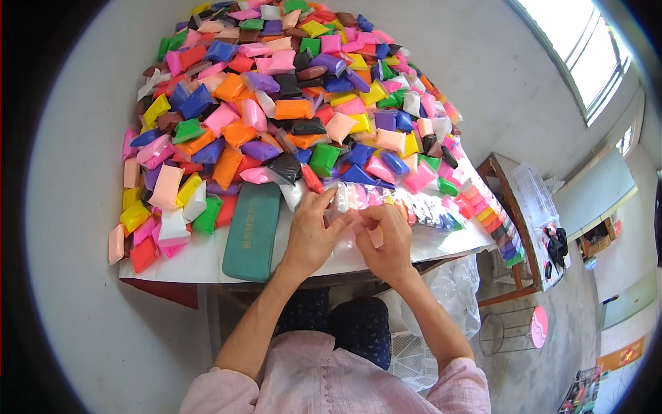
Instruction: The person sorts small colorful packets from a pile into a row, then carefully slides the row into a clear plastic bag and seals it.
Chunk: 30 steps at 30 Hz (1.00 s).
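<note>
Both hands are together at the front edge of the white-topped table (310,269). My left hand (314,231) has its fingers bent against the end of a row of small wrapped packets (355,196). Close beside it, my right hand (386,238) pinches clear plastic, with a pale packet partly visible under the fingers. The row of packets in clear wrapping runs to the right from my fingertips. Left of my left hand lies a green box (252,232) with gold lettering.
A large heap of colourful packets (276,103) covers the table behind my hands. Stacked packets (493,221) line the right end. Beyond stands a wooden side table (514,200) with a white wire basket (534,193). A round wire stool (538,327) and clear plastic bags (452,293) are lower right.
</note>
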Available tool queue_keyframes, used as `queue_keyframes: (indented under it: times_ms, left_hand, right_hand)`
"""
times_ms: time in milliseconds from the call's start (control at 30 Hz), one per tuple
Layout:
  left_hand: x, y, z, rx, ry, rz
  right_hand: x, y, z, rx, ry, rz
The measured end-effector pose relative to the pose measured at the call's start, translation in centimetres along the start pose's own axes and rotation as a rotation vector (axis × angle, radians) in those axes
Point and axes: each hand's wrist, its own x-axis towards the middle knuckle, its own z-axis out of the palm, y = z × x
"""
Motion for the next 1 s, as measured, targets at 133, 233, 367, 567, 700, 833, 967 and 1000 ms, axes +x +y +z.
queue_keyframes:
  times_ms: [133, 233, 367, 567, 700, 833, 967, 1000]
  left_hand:
    - [-0.1, -0.2, 0.2, -0.012, 0.038, 0.039]
    - [-0.1, 0.0, 0.2, -0.039, 0.029, 0.0]
    - [0.0, 0.3, 0.2, -0.063, 0.02, -0.043]
    - [-0.1, 0.1, 0.3, -0.032, 0.015, -0.038]
    - [-0.2, 0.1, 0.2, -0.041, 0.021, -0.038]
    - [-0.3, 0.9, -0.1, -0.082, -0.003, -0.074]
    - [-0.3, 0.9, -0.2, -0.096, -0.011, -0.032]
    - [-0.3, 0.9, -0.2, -0.1, -0.01, -0.014]
  right_hand:
    - [0.1, -0.3, 0.3, -0.079, 0.014, -0.018]
    - [-0.2, -0.6, 0.3, 0.057, 0.056, 0.118]
    - [-0.2, -1.0, 0.2, 0.27, 0.143, 0.289]
    - [-0.3, -1.0, -0.4, 0.333, 0.148, 0.307]
    - [-0.8, -0.6, -1.2, 0.574, 0.226, 0.425]
    - [-0.3, -0.5, -2.3, 0.752, 0.282, 0.497]
    - [0.6, -0.5, -2.8, 0.773, 0.333, 0.557]
    - [0.8, -0.4, -3.0, 0.767, 0.347, 0.564]
